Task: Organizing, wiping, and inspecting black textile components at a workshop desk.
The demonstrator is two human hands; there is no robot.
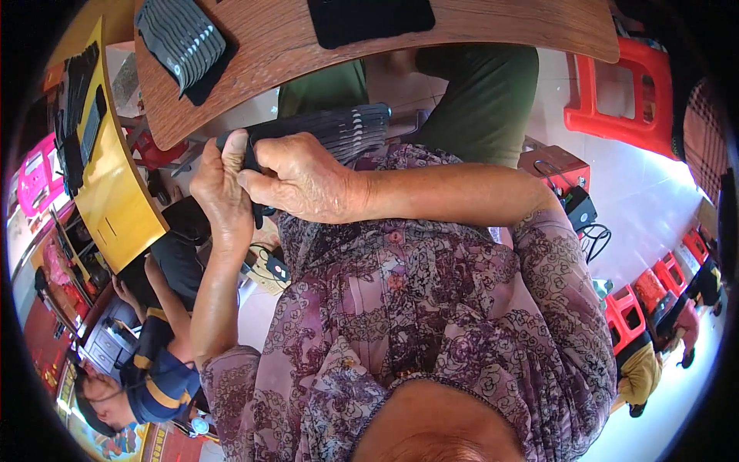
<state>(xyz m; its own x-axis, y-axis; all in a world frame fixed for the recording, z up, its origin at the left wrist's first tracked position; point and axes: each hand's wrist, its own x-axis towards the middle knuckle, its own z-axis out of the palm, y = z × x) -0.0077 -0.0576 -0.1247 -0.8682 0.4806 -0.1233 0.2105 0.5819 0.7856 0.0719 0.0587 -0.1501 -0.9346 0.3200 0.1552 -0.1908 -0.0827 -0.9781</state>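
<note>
My left hand (223, 181) and my right hand (304, 179) meet in front of my lap. Both are closed on a dark fabric piece (250, 159), pinched between thumbs and fingers; most of it is hidden by the hands. Just beyond my right hand, a fanned stack of flat dark fabric pieces (350, 132) with small white marks lies across my lap. It may be connected to the piece I grip, but I cannot tell. A similar grey fanned stack (181, 45) rests on the left of the wooden table.
The wooden table (500, 23) curves across the far side, with a black flat sheet (371, 19) on it. A yellow table (123, 208) with dark items stands left, near a seated person (158, 377). A red stool (627, 96) and a red box (554, 165) are at right.
</note>
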